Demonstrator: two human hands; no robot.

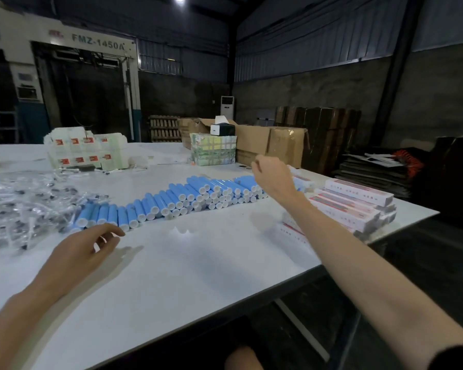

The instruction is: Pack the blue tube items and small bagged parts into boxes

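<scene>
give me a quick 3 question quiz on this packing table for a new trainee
1. True or false: the left hand holds a blue tube.
2. The clear bagged parts lie: A) left of the tubes, B) right of them, C) on the floor.
3. Fill in: the stacked flat white boxes sit near the table's ___ edge.
Key: 1 false, it holds nothing. 2 A. 3 right.
</scene>
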